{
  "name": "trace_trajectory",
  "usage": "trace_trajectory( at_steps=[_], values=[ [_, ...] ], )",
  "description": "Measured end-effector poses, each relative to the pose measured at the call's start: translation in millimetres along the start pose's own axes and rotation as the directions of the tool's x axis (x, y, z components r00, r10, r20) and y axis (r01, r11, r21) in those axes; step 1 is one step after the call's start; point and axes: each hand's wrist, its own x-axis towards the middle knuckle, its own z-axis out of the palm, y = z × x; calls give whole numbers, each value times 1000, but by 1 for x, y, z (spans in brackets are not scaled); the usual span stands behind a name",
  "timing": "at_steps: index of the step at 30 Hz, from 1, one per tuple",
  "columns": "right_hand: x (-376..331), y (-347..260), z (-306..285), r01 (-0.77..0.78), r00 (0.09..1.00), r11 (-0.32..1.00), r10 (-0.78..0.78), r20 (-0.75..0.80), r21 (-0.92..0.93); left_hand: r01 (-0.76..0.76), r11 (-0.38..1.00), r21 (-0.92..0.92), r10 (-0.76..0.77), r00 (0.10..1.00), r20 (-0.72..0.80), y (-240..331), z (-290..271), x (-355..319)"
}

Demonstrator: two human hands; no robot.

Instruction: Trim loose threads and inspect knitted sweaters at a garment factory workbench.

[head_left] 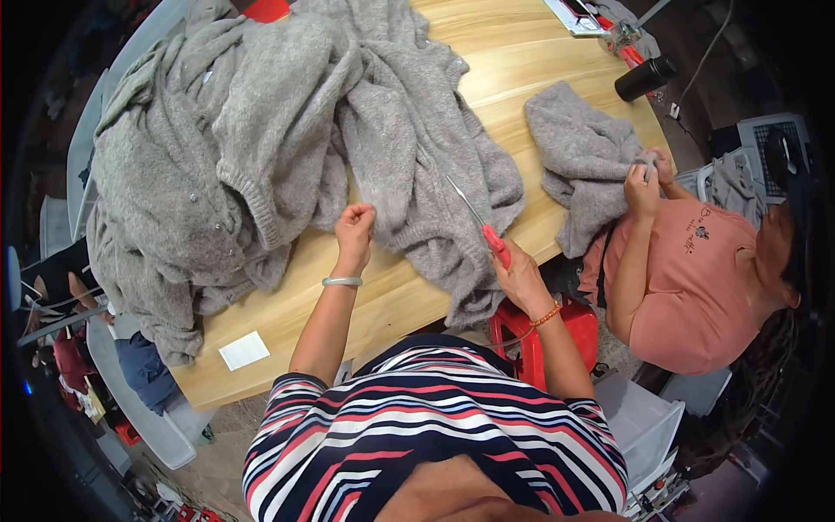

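Fingertips pinched together, my left hand hovers by the lower edge of a grey knitted sweater; whatever the pinch holds, if anything, is too small to make out. In my right hand are red-handled scissors, their slim metal blades pointing away from me over the same sweater. The sweater lies crumpled, its ribbed edge toward me. To its left rises a large heap of similar grey knitwear, with small shiny beads on one piece.
A white paper slip lies on the wooden table near its front left corner. At the right, a co-worker in a pink shirt handles another grey knit piece. A black bottle rests at the far right edge. A red stool stands beside me.
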Motion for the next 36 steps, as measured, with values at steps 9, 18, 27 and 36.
trace_trajectory(
  at_steps=[9, 18, 27, 36],
  values=[
    [-3, 11, -6, -94, 994, 994, 97, -58, 53, -749, 581, 320, 447, 622, 643, 38, 121, -27],
    [-8, 19, -8, -187, 982, 982, 187, -24, -8, -809, -74, 583, 638, 411, 651, 17, 108, 28],
    [32, -3, 0, -33, 981, 962, 82, 173, -270, -711, -100, 696, 403, 610, 682, -10, 94, 59],
    [68, -25, -17, 16, 975, 943, 59, 213, -333, -746, -83, 661, 393, 585, 709, -11, 92, 65]
  ],
)
